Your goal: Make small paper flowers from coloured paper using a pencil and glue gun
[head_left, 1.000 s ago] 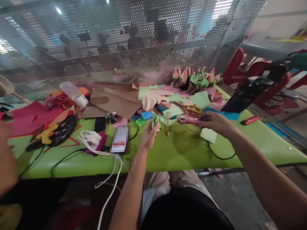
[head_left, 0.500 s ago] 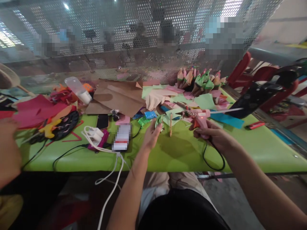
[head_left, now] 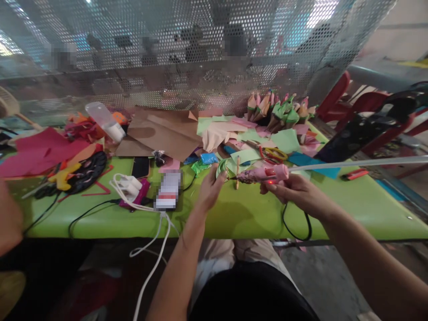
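My left hand [head_left: 211, 187] is closed on a curled green paper piece [head_left: 222, 169], held up over the green table. In my right hand [head_left: 289, 191] is a pink hot glue gun [head_left: 267, 174], gripped by its handle, with a small red light lit. A long pale glue stick [head_left: 354, 164] sticks out of its back to the right. The gun's nozzle points left and is at or very near the green paper piece; whether it touches I cannot tell. Behind the nozzle a thin wooden stick or pencil [head_left: 237, 171] is partly hidden.
On the green table [head_left: 234, 223] lie brown paper [head_left: 163, 133], scissors [head_left: 276, 154], a phone [head_left: 169, 189] with white cables, and a red cutter [head_left: 356, 174]. Paper flowers [head_left: 284, 111] stand at the back right. Another person's arm [head_left: 10, 218] is at the left edge.
My right hand has brought the glue gun left and tilted it level, so its nozzle is now by the green paper piece. My left hand has stayed nearly in place.
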### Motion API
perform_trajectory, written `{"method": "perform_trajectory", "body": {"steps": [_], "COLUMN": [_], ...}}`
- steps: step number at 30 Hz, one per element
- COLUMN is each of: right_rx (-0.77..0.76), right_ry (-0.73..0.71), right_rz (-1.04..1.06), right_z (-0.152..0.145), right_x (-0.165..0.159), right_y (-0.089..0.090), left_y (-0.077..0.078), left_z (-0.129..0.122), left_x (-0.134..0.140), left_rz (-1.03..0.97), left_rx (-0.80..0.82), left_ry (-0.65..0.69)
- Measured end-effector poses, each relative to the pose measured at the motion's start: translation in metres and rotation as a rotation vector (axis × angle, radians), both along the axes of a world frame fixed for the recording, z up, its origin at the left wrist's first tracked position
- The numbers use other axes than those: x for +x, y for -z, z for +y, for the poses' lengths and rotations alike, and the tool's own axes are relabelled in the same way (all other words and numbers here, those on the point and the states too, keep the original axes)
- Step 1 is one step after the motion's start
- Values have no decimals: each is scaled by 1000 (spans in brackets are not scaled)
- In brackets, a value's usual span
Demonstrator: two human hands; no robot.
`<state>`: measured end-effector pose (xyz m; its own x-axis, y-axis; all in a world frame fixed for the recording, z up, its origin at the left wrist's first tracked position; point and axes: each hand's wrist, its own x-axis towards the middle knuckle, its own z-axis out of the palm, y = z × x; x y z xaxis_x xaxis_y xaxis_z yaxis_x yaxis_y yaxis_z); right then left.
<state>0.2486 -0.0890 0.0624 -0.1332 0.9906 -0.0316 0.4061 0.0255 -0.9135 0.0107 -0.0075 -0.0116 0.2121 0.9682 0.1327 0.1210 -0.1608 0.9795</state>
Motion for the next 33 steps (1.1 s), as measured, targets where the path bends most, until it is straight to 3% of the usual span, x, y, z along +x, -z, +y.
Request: {"method": "perform_trajectory", "body": {"steps": [9, 33], "right_rx": [64, 208], "right_ry": [17, 10], "right_rz": [-182, -435], "right_z": [5, 4], "right_x": [-5, -12], "right_y": [0, -8], "left_y": [-1, -9], "left_z": [-2, -4], "left_x": [-1, -1], "left_rz": [-11, 70], "left_rx": [86, 102], "left_ry": [58, 73]}}
